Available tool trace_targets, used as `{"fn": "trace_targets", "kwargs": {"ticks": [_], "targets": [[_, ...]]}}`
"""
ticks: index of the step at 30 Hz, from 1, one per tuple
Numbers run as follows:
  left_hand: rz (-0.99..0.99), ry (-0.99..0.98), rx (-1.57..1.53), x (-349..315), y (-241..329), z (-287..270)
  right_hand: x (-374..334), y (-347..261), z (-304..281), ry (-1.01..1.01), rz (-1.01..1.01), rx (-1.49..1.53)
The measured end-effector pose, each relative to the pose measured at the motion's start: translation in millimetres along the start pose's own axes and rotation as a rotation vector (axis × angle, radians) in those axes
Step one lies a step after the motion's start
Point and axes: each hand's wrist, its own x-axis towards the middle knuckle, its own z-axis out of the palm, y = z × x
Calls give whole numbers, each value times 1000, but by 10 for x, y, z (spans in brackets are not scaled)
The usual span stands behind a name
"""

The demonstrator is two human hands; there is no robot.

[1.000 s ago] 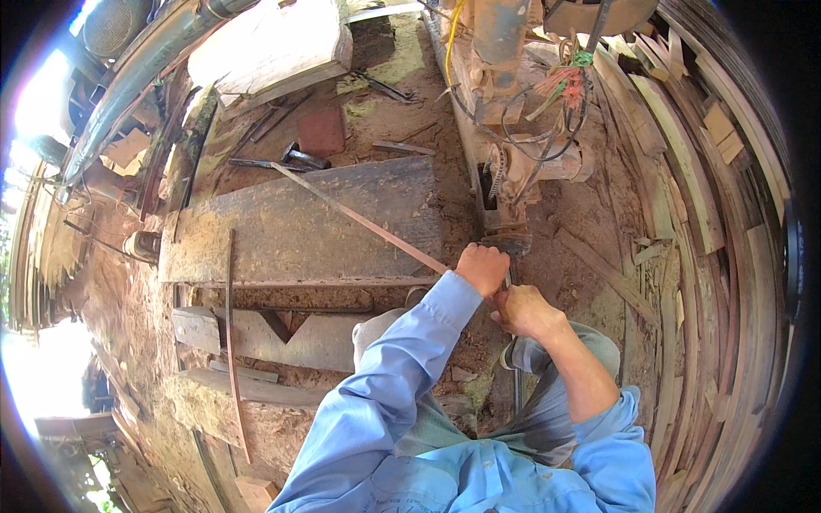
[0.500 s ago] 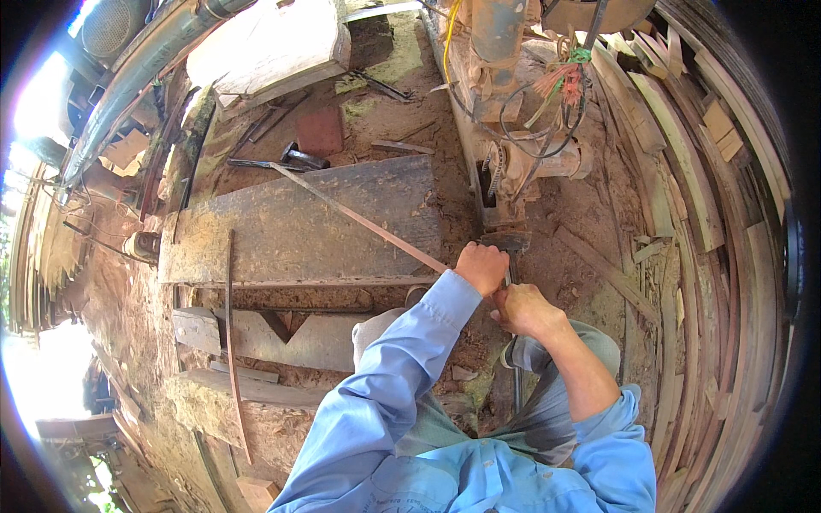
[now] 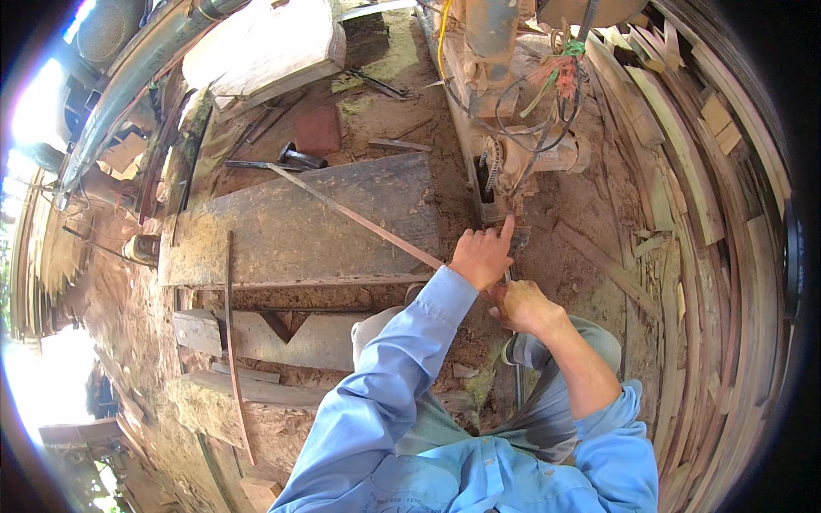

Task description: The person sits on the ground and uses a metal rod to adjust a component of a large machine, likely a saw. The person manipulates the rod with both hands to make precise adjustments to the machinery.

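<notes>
Fingers (image 3: 509,229) of left hand (image 3: 475,259), centre of frame: index straight, aimed up toward machine (image 3: 543,154); remainder curled, any grip underneath impossible to tell. Fingers of right hand (image 3: 523,306), just below and to the right: closed around metal bar (image 3: 518,385), visible just above the fist and again below. Nearest edges: machine base directly above; dark plank (image 3: 316,227) at left, with thin strip (image 3: 368,215) laid diagonally across, lower right end near left wrist. Open room: dirt floor (image 3: 571,278) at right, crossed by slat (image 3: 607,272), bounded by stacked wood (image 3: 674,154). Left forearm (image 3: 402,342): sleeved, rising diagonally from lower centre, back of hand upward. Right forearm (image 3: 581,363): bare, angled up-left from lower right.
</notes>
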Motion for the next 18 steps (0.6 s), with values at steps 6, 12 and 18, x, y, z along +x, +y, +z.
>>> {"fn": "trace_targets", "kwargs": {"ticks": [6,12,18], "targets": [[3,-299,40,-25,-50,148,27,-7,-3,-67,14,-4],[-5,-309,2,-7,-31,142,13,-24,-25,-58,19,-1],[3,-283,2,-11,-47,157,22,-16,-12,-52,3,-10]]}}
